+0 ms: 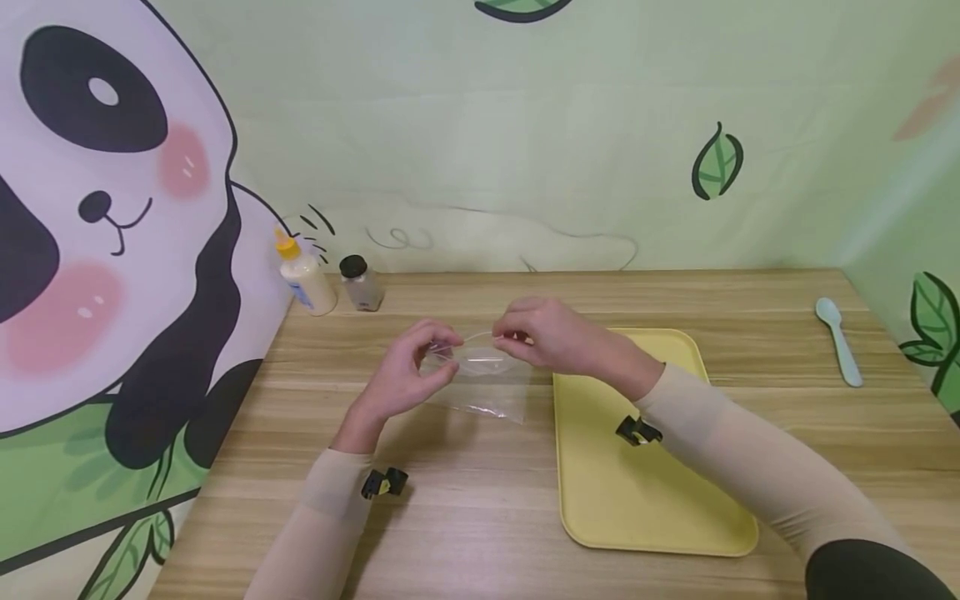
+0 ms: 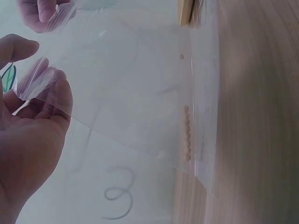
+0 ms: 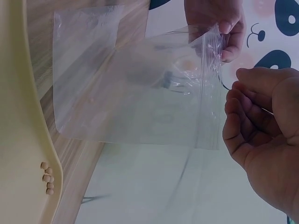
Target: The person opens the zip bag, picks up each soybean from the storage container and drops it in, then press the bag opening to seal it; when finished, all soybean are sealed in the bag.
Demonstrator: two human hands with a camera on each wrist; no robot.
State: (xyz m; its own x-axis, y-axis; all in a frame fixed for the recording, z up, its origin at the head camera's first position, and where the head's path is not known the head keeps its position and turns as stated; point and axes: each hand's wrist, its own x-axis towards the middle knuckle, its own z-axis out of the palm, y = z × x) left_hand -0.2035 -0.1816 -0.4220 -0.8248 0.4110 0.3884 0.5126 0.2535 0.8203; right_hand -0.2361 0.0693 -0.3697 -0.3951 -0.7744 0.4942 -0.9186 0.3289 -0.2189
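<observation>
Between my hands hangs a clear zip-lock plastic bag (image 1: 483, 392), its zip edge up and its lower end close over the wooden table. My left hand (image 1: 412, 367) holds the bag at one top corner; in the left wrist view the fingers (image 2: 58, 100) show through the film. The right hand (image 1: 551, 333) has thumb and forefinger pinched together at the other end of the zip edge. Through the bag in the left wrist view, several small tan beads (image 2: 187, 135) show in a row near its lower part. More round beads (image 3: 47, 177) lie in a tray corner.
The yellow tray (image 1: 637, 500) lies under my right forearm. A glue bottle (image 1: 307, 282) with an orange cap and a small black-lidded jar (image 1: 362, 287) stand back left. A pale spoon (image 1: 840, 342) lies at the right. A panda-printed wall covering (image 1: 450, 150) closes off the back.
</observation>
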